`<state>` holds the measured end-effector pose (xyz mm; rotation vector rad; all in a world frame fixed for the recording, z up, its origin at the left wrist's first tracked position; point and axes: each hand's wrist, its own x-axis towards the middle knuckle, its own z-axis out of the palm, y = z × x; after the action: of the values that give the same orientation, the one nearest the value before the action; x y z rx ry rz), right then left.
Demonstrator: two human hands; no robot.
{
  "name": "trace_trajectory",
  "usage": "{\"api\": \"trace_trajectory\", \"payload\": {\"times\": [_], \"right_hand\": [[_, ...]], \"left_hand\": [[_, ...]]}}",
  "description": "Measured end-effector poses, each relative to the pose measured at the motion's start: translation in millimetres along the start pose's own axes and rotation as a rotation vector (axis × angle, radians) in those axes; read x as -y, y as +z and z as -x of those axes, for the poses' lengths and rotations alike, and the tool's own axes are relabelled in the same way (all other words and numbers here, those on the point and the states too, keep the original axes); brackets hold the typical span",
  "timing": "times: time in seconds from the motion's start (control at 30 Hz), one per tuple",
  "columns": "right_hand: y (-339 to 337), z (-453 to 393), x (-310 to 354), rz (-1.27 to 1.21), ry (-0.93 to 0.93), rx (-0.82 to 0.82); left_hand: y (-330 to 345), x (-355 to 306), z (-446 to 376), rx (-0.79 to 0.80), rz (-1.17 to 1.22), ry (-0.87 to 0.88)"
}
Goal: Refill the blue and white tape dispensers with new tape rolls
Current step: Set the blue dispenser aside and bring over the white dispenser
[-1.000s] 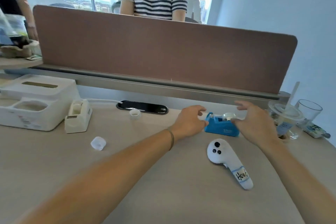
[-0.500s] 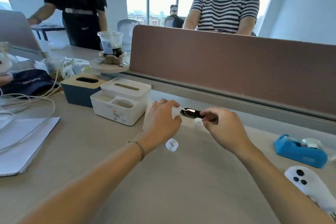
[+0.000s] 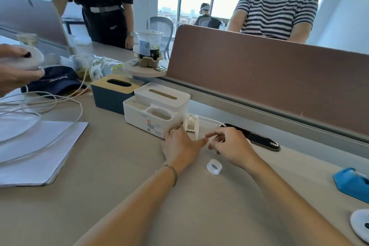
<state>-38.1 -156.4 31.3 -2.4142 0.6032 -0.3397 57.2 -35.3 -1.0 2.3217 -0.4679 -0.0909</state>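
The white tape dispenser (image 3: 192,127) stands on the desk against a white organiser box. My left hand (image 3: 180,146) grips its near end, thumb pointing right. My right hand (image 3: 229,144) hovers just right of the dispenser with fingers curled around a small whitish tape roll that is mostly hidden. A second clear tape roll (image 3: 214,167) lies flat on the desk just below my right hand. The blue tape dispenser (image 3: 351,181), with a roll in it, sits at the far right edge, apart from both hands.
A white organiser box (image 3: 155,110) and a blue tissue box (image 3: 111,94) stand left of the dispenser. A black cable port (image 3: 257,138) lies behind my right hand under the brown divider (image 3: 259,78). Papers and cables lie at left, a white controller (image 3: 360,223) bottom right. People stand beyond.
Both hands left the blue dispenser and moved left. My left hand took hold of the white dispenser; my right hand picked up a small roll by the cable port and brought it near.
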Motion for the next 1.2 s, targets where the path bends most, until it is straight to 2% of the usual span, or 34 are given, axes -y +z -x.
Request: {"api": "trace_trajectory", "payload": {"times": [0.13,0.37,0.57,0.73,0.93,1.2], "right_hand": [[-4.1,2.9,-2.5,-0.041,-0.021,-0.028],[-14.9,8.6,-9.6,-0.143,-0.014,-0.035],[-15.9,8.0,-12.1,-0.162,-0.031,-0.043],[-27.8,9.3,-14.2,-0.146,-0.057,-0.123],[-68.4,38.8,-16.5,0.004,-0.094,-0.042],[-111.7,109.8,-49.7,0.189,0.079,-0.020]], "left_hand": [[1.0,6.2,-5.5,-0.064,-0.027,0.030],[-16.1,9.6,-7.5,-0.081,0.008,0.016],[-28.2,26.1,-10.4,-0.049,0.231,-0.006],[-47.6,14.8,0.2,0.035,0.254,0.154],[-60.0,-24.2,29.7,0.247,0.219,0.432],[-17.0,-56.2,65.1,0.511,0.289,0.575]]}}
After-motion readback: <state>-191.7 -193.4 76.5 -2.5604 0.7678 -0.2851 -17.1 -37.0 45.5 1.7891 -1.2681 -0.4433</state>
